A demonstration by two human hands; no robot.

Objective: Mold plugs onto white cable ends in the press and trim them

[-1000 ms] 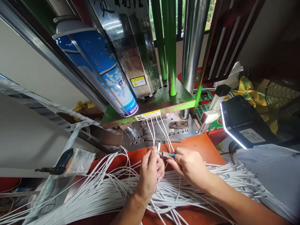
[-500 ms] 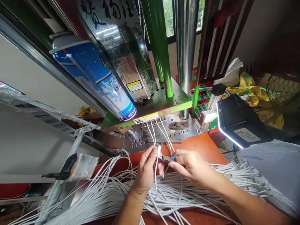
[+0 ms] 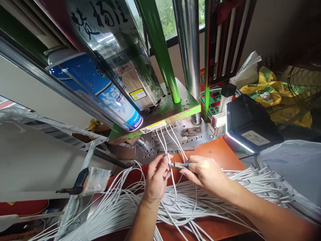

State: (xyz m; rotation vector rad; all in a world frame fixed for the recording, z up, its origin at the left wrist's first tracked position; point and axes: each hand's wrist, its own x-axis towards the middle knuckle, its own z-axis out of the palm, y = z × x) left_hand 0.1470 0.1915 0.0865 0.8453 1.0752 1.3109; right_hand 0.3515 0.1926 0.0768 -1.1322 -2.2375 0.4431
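Observation:
My left hand (image 3: pixel 156 174) pinches a white cable (image 3: pixel 174 182) near its end, where a small white connector piece sits partly hidden by the fingers. In my right hand (image 3: pixel 204 170) is a pair of cutting pliers (image 3: pixel 179 165) with blue on the handles. The pliers' jaws meet the cable end beside my left fingertips; whether they are fully closed is too small to tell. Behind my hands, several white cables run from under the press's green plate (image 3: pixel 184 113) toward me. Below lies a large bundle of white cables (image 3: pixel 120 204).
A blue spray can (image 3: pixel 112 97) stands on the green plate at left. At right are a black lamp (image 3: pixel 253 124) and a pile of cable ends (image 3: pixel 265 187). A clamp-like black handle (image 3: pixel 77 184) is at left. The orange board (image 3: pixel 219 154) lies before the press.
The view has shifted slightly. My left fingers have turned the cable end, and the white piece is now less exposed. The pliers stay at the cable end.

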